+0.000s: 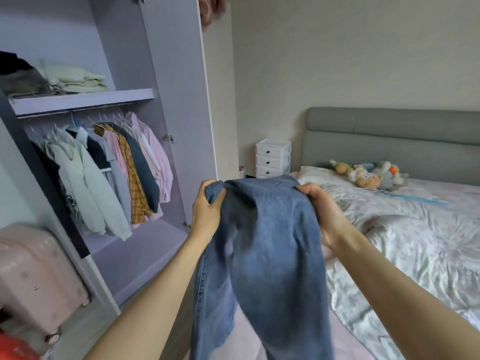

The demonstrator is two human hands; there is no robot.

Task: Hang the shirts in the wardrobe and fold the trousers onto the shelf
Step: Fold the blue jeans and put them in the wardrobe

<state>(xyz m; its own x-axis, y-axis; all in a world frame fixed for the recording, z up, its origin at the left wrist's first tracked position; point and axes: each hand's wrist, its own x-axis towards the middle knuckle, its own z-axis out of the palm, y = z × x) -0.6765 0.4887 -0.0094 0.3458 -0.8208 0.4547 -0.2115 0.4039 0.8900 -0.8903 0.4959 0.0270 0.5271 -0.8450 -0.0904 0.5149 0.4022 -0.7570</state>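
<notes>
Blue denim trousers (270,242) hang in front of me, held up at their top edge by both hands. My left hand (206,211) grips the left corner of the fabric. My right hand (324,214) grips the right corner. The legs drop down out of the bottom of the view. At the left stands the open lilac wardrobe (166,74). Several shirts (109,172) hang on its rail. Folded clothes (75,77) lie on the shelf (85,100) above the rail.
The wardrobe door (207,100) stands open just beyond my left hand. A bed (415,242) with a floral cover and soft toys (371,174) fills the right. A white drawer unit (272,158) stands by the wall. A pink suitcase (33,276) sits at lower left.
</notes>
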